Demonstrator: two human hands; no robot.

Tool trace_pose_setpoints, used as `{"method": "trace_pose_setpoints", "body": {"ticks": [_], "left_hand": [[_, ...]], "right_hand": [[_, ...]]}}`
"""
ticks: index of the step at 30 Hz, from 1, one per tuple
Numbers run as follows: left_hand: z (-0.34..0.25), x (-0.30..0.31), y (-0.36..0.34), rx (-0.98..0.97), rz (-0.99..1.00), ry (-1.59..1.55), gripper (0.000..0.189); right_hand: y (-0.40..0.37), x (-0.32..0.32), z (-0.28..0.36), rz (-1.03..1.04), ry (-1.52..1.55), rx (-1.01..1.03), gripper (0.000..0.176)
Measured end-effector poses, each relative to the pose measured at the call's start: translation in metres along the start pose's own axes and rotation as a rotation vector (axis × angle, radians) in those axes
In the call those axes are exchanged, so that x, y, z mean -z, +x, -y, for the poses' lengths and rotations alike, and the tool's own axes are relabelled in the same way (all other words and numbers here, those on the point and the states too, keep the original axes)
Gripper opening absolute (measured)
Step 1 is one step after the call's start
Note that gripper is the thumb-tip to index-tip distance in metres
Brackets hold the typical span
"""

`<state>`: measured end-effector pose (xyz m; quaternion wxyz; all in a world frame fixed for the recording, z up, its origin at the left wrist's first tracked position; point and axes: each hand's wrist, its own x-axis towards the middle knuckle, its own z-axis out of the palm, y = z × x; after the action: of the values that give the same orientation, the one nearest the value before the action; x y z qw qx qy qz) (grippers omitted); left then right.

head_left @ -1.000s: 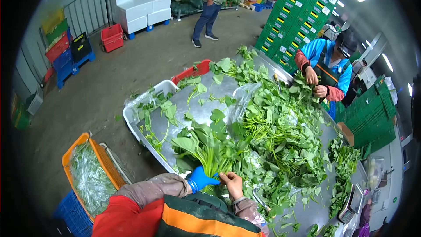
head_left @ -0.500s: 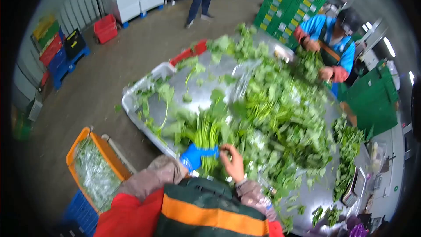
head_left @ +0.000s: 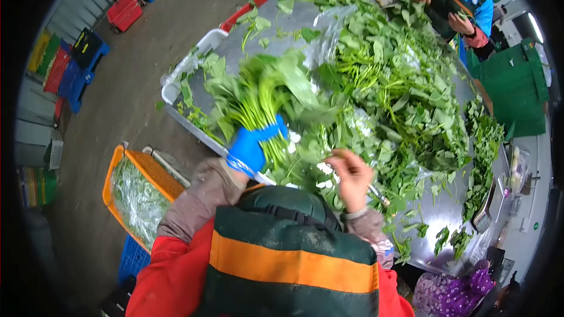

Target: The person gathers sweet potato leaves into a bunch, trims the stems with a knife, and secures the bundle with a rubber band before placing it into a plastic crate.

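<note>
My left hand (head_left: 251, 147), in a blue glove, is closed round the stems of a bunch of leafy greens (head_left: 256, 98). The bunch is held above the near left part of the metal table, its leaves pointing away from me and partly blurred. To the right of the bunch, my bare right hand (head_left: 351, 179) is raised over the table with its fingers loosely bent and apart. Nothing shows clearly between them, though they are slightly blurred. A large heap of loose leafy greens (head_left: 399, 91) spreads over the table beyond that hand.
The metal table (head_left: 229, 44) has a raised rim. An orange crate (head_left: 155, 170) with plastic-wrapped greens stands at lower left. Across the table, a person in blue sleeves (head_left: 483, 20) works at the greens. A green crate (head_left: 511, 85) stands right; purple patterned fabric (head_left: 455, 287) shows at lower right.
The bunch in my left hand has moved up and slightly left. My right hand has come away from its stems toward the right. The view has tilted down.
</note>
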<state>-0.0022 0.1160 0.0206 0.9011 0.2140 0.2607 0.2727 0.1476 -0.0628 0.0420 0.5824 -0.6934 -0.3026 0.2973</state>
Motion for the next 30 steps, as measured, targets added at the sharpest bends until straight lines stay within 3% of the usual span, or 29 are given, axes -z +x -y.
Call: {"method": "trace_pose_setpoints", "body": {"ticks": [1,3,5,7,8,9,11,13,15,16,17,19,20,21,23,24,25,27,28,29,30], "left_hand": [[-0.009,0.006,0.003,-0.066,0.017,-0.015,0.026],[-0.022,0.012,0.004,-0.137,-0.017,0.017,0.034],[-0.020,0.015,0.003,-0.130,-0.024,0.040,0.035],[-0.008,0.022,0.004,0.016,-0.007,0.052,0.037],[-0.002,0.024,0.005,0.085,0.000,0.052,0.037],[0.003,0.018,0.004,0.131,0.009,0.014,0.037],[0.013,0.004,-0.001,0.228,0.023,-0.059,0.035],[0.016,0.006,-0.002,0.218,0.033,0.027,0.034],[0.010,0.009,-0.004,0.234,0.043,0.069,0.035],[0.010,0.011,-0.005,0.213,0.009,0.043,0.037],[0.009,0.013,-0.005,0.188,-0.005,0.026,0.037],[0.011,0.016,-0.004,0.143,-0.026,-0.007,0.038],[0.013,0.017,-0.002,0.146,-0.005,-0.029,0.038],[0.015,0.016,-0.004,0.156,-0.006,-0.032,0.038],[0.017,0.010,-0.002,0.157,-0.002,-0.041,0.038],[0.016,0.006,-0.005,0.120,-0.019,0.004,0.037],[0.015,0.006,-0.008,0.158,-0.034,-0.027,0.037],[0.019,0.004,-0.005,0.150,-0.062,0.023,0.039],[0.020,0.002,-0.005,0.150,-0.045,0.035,0.039],[0.022,0.000,-0.003,0.137,-0.036,0.031,0.039],[0.024,0.002,-0.002,0.142,-0.006,0.068,0.038]], "right_hand": [[-0.005,0.022,-0.002,-0.085,-0.106,0.086,0.024],[-0.004,0.079,-0.001,-0.473,-0.080,0.051,0.028],[0.003,0.082,0.028,-0.588,0.915,0.112,0.034],[-0.007,0.105,-0.041,-0.215,0.559,-0.099,0.033],[-0.010,0.095,-0.058,-0.202,0.214,-0.307,0.025],[-0.006,0.072,-0.063,-0.264,-0.049,-0.366,0.017],[-0.001,0.048,-0.093,-0.174,-0.760,0.038,0.024],[0.000,0.030,-0.093,-0.151,-0.978,0.088,0.025],[0.002,0.041,-0.099,-0.191,-0.865,0.081,0.022],[0.006,0.053,-0.096,-0.126,-0.477,-0.152,0.017],[0.005,0.056,-0.054,-0.168,0.029,-0.400,0.016],[0.004,0.069,-0.013,-0.095,0.570,-0.346,0.018],[0.009,0.073,-0.027,-0.148,0.264,-0.455,0.019],[0.010,0.067,-0.037,-0.066,-0.110,-0.413,0.015],[0.003,0.076,-0.014,-0.125,0.039,-0.406,0.015],[0.000,0.086,-0.005,-0.130,0.190,-0.292,0.017],[-0.001,0.087,0.004,-0.157,0.181,-0.261,0.015],[0.002,0.075,-0.013,-0.037,-0.141,-0.338,0.013],[-0.003,0.078,-0.009,-0.145,-0.032,-0.360,0.015],[-0.006,0.082,0.016,-0.233,0.251,-0.292,0.017],[-0.002,0.092,0.024,-0.252,0.275,-0.098,0.017]]}}
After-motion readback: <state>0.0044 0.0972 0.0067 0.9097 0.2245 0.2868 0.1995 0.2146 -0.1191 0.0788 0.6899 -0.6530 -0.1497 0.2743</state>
